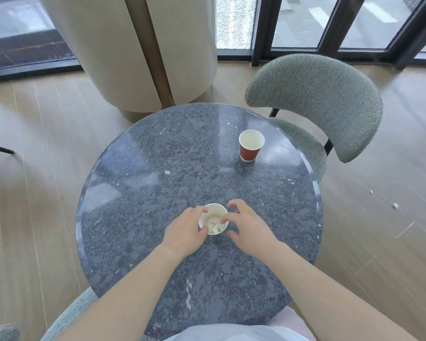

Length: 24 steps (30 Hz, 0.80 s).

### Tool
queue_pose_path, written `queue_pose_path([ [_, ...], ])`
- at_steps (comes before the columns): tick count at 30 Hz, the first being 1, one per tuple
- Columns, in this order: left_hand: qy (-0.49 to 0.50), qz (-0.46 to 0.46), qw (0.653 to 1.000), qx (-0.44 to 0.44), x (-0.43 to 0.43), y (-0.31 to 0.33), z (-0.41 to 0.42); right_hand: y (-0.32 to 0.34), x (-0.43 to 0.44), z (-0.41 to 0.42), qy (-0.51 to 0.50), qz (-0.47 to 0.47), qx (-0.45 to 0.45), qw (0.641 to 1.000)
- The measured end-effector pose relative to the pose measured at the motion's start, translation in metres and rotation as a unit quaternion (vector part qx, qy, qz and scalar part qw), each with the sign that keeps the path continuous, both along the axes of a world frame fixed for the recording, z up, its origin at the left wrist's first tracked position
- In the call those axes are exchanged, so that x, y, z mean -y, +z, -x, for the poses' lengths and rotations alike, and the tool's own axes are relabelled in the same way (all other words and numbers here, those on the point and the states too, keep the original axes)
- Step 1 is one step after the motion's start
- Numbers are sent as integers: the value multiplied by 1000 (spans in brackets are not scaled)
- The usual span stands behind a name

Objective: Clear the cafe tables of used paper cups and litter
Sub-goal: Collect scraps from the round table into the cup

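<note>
Holding crumpled white litter (214, 227), the paper cup (214, 209) stands upright.

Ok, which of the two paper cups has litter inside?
The near cup, gripped by the left hand, holds crumpled paper; the red cup by the grey chair looks empty.

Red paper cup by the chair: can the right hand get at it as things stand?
Probably yes. Only bare tabletop lies between the right hand and the upright red paper cup. Its fingers would first have to leave the near paper cup that the left hand holds.
</note>
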<state>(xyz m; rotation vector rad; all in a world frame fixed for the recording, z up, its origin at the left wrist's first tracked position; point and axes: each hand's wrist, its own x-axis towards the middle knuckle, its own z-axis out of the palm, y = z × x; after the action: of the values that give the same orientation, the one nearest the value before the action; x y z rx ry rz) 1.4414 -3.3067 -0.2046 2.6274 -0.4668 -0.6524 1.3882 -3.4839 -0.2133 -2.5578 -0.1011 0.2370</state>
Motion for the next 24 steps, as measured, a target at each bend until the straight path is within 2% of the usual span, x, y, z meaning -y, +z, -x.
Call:
queue_pose_path([
  [6, 1, 30, 999, 16, 19, 3, -11, -1, 13, -12, -42, -21, 13, 999],
  [15, 7, 168, 980, 105, 66, 42, -60, 43, 67, -68, -160, -84, 156, 971],
  [20, 27, 177, 976, 122, 76, 50, -85, 72, 89, -109, -210, -78, 237, 946],
  [24, 15, 152, 982, 110, 73, 43, -91, 69, 104, -131, -232, -64, 232, 943],
])
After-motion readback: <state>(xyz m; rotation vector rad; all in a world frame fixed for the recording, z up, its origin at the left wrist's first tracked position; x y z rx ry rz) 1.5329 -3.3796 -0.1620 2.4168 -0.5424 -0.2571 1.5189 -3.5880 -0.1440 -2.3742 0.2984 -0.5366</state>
